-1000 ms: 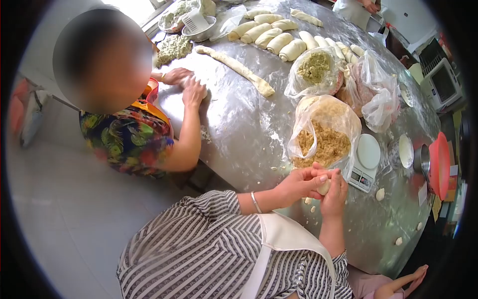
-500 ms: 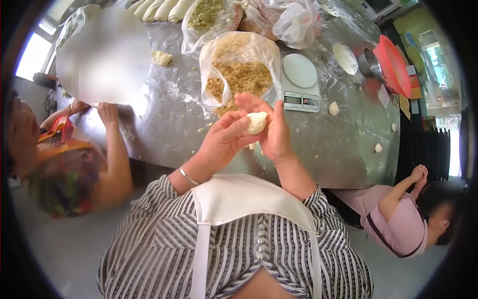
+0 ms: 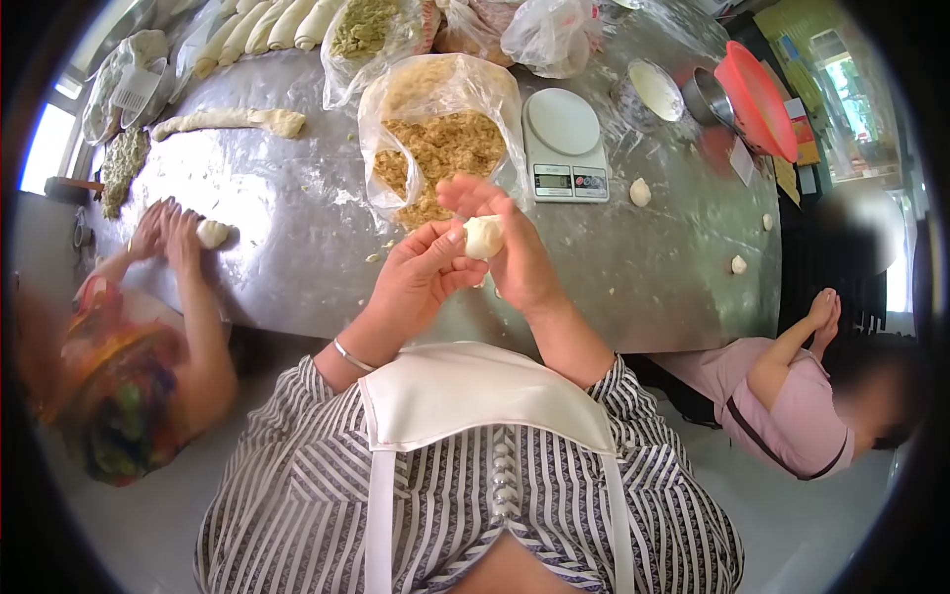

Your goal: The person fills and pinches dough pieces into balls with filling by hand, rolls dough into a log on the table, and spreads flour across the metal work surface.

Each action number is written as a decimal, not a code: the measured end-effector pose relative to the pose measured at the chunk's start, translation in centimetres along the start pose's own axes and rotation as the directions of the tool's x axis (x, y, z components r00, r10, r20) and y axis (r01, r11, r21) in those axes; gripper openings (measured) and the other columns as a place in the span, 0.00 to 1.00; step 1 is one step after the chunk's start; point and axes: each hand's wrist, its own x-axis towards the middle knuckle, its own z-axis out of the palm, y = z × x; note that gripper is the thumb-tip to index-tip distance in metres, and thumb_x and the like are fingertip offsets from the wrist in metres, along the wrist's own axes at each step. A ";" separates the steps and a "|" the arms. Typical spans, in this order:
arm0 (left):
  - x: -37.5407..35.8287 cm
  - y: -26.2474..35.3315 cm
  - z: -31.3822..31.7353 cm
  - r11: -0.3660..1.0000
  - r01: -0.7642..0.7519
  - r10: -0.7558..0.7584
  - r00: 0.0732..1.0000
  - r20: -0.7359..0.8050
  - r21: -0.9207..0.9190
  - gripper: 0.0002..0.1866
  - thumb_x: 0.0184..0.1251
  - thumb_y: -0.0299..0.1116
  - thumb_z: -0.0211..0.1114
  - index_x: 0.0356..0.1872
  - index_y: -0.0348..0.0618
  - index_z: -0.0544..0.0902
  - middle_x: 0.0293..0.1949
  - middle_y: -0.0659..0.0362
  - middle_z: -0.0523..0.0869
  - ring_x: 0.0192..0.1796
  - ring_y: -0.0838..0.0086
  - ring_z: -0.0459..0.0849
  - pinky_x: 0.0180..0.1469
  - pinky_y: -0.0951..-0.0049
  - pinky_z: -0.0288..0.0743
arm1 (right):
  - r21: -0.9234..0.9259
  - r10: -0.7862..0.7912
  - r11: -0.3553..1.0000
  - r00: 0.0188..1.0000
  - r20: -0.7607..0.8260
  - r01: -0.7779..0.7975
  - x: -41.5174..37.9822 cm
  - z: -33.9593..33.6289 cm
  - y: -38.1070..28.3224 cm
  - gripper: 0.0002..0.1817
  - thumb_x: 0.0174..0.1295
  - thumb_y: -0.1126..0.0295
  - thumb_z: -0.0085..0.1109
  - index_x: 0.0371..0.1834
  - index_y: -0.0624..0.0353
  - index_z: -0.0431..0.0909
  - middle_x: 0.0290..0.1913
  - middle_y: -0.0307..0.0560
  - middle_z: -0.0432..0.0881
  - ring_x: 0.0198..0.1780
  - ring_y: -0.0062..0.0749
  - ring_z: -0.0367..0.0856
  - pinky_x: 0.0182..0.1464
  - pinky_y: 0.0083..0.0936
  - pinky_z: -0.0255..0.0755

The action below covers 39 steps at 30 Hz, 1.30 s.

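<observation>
The left hand [image 3: 416, 272] closes its thumb and fingertips narrowly on one side of a small, pale dough ball [image 3: 484, 238], while the right hand [image 3: 524, 262] holds the other side, its upper fingers extended beyond the ball. The ball is held above the table [image 3: 327, 277], towards the middle of its near edge. A hard pinch could probably tear the dough, and a loosened grip could let it drop onto the table or into the nearby plastic bag [image 3: 440, 74] of brown crumbly mix [image 3: 455, 148]. A careless swing of the right hand might knock the kitchen scale [image 3: 566, 148] beside the bag; the print on its panel is too small to read, and no brand can be made out. Small dough pieces [image 3: 738, 264] lie towards the right edge, with a red basin [image 3: 762, 99] near the far right corner. Near the left edge, a co-worker's hands [image 3: 163, 233] are beside a dough lump [image 3: 212, 234]; a dough rope [image 3: 230, 123] lies farther back, and thick rolls [image 3: 277, 25] line the far edge.
</observation>
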 end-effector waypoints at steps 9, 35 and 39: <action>0.4 -1.1 1.2 0.993 0.068 -0.065 0.997 -0.031 0.096 0.21 0.87 0.39 0.54 0.70 0.38 0.73 0.53 0.52 0.87 0.49 0.69 0.90 0.50 0.70 0.88 | -0.139 0.026 0.990 0.998 -0.053 -0.034 -1.5 -1.3 -0.7 0.28 0.85 0.50 0.40 0.49 0.64 0.83 0.48 0.50 0.89 0.55 0.33 0.88 0.59 0.29 0.81; -4.4 0.8 -8.4 0.672 0.051 0.357 0.851 -0.384 0.739 0.11 0.81 0.39 0.64 0.49 0.43 0.84 0.41 0.61 0.89 0.36 0.83 0.83 0.37 0.82 0.77 | 0.290 0.114 0.942 0.651 -0.750 0.169 -8.7 -29.8 -5.7 0.19 0.84 0.60 0.46 0.52 0.69 0.74 0.51 0.59 0.82 0.56 0.53 0.85 0.66 0.50 0.83; -4.3 0.6 -9.2 0.646 0.021 0.400 0.842 -0.362 0.763 0.10 0.81 0.38 0.65 0.48 0.43 0.84 0.39 0.62 0.89 0.33 0.83 0.83 0.34 0.82 0.77 | 0.293 0.104 0.942 0.684 -0.722 0.166 -7.6 -28.0 -7.1 0.17 0.83 0.61 0.48 0.55 0.67 0.75 0.54 0.59 0.82 0.57 0.51 0.85 0.65 0.48 0.84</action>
